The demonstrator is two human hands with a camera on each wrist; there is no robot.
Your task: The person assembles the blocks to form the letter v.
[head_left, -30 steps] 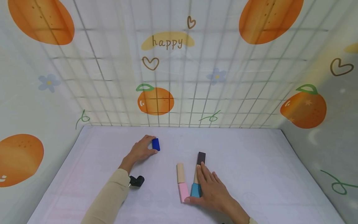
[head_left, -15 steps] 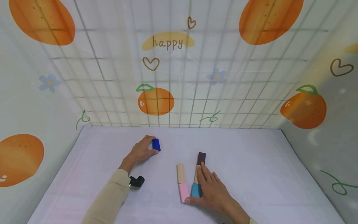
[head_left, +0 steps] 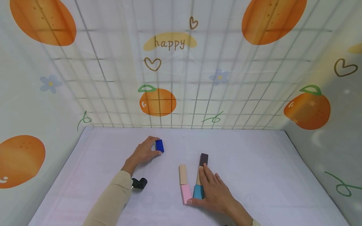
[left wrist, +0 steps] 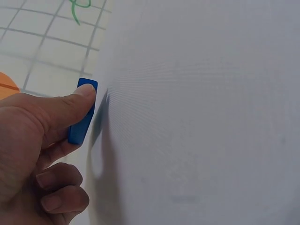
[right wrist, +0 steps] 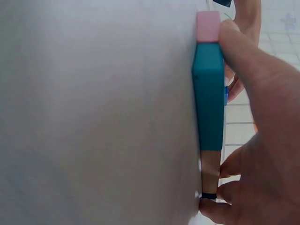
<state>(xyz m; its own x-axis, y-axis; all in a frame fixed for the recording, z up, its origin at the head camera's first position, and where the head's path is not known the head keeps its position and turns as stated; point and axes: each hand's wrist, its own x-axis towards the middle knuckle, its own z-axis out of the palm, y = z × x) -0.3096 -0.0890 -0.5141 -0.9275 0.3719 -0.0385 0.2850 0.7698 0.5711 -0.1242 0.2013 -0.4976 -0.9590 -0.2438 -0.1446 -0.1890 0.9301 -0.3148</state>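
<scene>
My left hand point(head_left: 145, 151) pinches a dark blue block point(head_left: 159, 146) between thumb and fingers, close over the far part of the table. In the left wrist view, the thumb lies across the blue block point(left wrist: 82, 129) while other fingers curl below. Fingers fairly straight, my right hand point(head_left: 216, 190) rests along a row made of a black block point(head_left: 203, 158), a plain wooden block point(head_left: 198, 179) and a teal block point(head_left: 198, 191). Its thumb tip is at the lower end of a pink block point(head_left: 185, 193), which joins a second wooden block point(head_left: 182, 174) end to end.
The white table point(head_left: 254, 163) carries the blocks. A printed curtain point(head_left: 181, 72) over a wire grid stands behind, with similar cloth walls at both sides. A black camera mount point(head_left: 139, 183) sticks out from the left sleeve point(head_left: 111, 197).
My left hand has shifted slightly to the right with the blue block in its grip. The right hand and the two rows of blocks stay in place.
</scene>
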